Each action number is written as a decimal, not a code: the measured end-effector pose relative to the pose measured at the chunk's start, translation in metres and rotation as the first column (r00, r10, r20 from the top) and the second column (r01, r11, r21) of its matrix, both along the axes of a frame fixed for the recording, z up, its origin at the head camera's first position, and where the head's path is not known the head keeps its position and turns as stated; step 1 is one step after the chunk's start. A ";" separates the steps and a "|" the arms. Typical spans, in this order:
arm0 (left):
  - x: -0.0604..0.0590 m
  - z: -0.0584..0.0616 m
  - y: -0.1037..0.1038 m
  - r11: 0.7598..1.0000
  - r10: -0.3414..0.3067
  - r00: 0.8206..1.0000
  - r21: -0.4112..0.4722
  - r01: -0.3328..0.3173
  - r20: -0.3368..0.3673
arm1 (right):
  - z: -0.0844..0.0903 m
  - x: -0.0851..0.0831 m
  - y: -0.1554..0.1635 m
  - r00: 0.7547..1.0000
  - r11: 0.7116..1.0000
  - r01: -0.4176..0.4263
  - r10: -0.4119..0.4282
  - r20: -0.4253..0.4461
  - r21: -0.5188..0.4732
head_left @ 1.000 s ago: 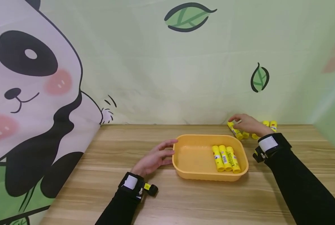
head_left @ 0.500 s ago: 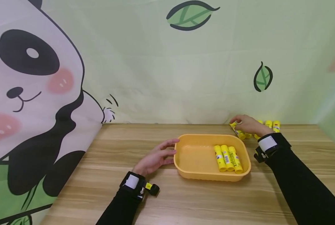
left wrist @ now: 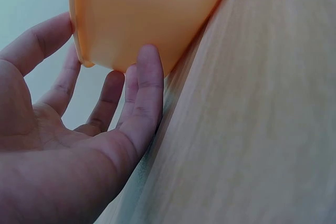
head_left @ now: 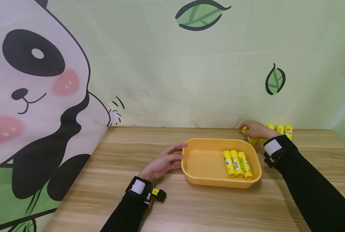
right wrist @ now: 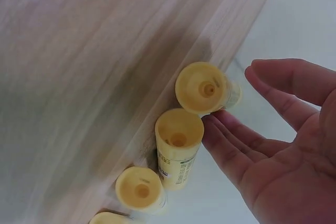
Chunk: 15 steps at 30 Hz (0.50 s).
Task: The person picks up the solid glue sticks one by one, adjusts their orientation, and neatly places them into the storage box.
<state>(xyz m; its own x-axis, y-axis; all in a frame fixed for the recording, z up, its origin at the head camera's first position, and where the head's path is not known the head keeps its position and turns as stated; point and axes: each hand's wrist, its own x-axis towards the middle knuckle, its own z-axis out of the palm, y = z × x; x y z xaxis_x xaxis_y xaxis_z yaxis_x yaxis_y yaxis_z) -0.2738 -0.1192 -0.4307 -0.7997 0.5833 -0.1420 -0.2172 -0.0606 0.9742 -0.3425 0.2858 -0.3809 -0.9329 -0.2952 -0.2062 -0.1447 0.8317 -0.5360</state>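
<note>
Right hand (head_left: 254, 130), upper right of the head view, fingers loosely spread on the loose glue sticks (right wrist: 178, 148): pinch just one. Left hand (head_left: 163, 161), fingers straight, steadies the tray (head_left: 189, 154).

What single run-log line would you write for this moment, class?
left hand: steadies orange tray | right hand: fingers touch glue sticks on table | tray: three glue sticks inside

I wear black long sleeves (head_left: 311, 183) — at each wrist a black strap (head_left: 137, 188) with a white patch.
</note>
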 end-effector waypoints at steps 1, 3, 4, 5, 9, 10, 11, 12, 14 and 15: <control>0.000 0.000 0.000 1.000 -0.001 1.000 -0.002 0.001 -0.001 | 0.000 -0.001 0.000 1.000 1.000 -0.002 0.002 -0.002 0.005; 0.000 0.000 0.000 1.000 -0.002 1.000 -0.004 0.002 -0.002 | -0.001 -0.002 -0.001 1.000 1.000 -0.005 0.005 -0.001 0.017; 0.000 0.000 0.000 1.000 -0.002 1.000 -0.005 0.002 -0.002 | -0.001 -0.003 -0.001 1.000 1.000 -0.006 0.006 0.003 0.021; 0.000 0.001 0.000 1.000 -0.002 1.000 -0.005 0.002 -0.002 | -0.001 -0.004 -0.001 1.000 1.000 -0.007 0.007 0.007 0.025; 0.000 0.001 0.000 1.000 -0.002 1.000 -0.003 0.002 -0.003 | -0.002 -0.007 -0.001 1.000 0.999 -0.003 0.001 0.027 0.039; 0.000 0.000 0.000 1.000 0.000 1.000 -0.004 0.000 -0.001 | -0.003 -0.008 -0.001 0.999 0.999 0.001 -0.003 0.034 0.040; 0.000 0.000 0.000 1.000 -0.001 1.000 -0.003 0.001 0.000 | -0.003 -0.008 -0.001 0.999 0.999 0.005 -0.007 0.039 0.043; 0.000 0.000 0.000 1.000 0.001 1.000 -0.005 -0.001 0.002 | -0.003 -0.009 -0.001 0.999 0.999 0.009 -0.011 0.043 0.047; -0.001 0.000 0.000 1.000 0.002 1.000 -0.009 -0.002 0.004 | -0.003 -0.009 -0.002 0.999 0.999 0.014 -0.017 0.049 0.049; -0.001 0.000 -0.001 1.000 0.002 1.000 -0.010 -0.002 0.004 | -0.003 -0.009 -0.003 0.999 0.999 0.013 -0.016 0.050 0.050</control>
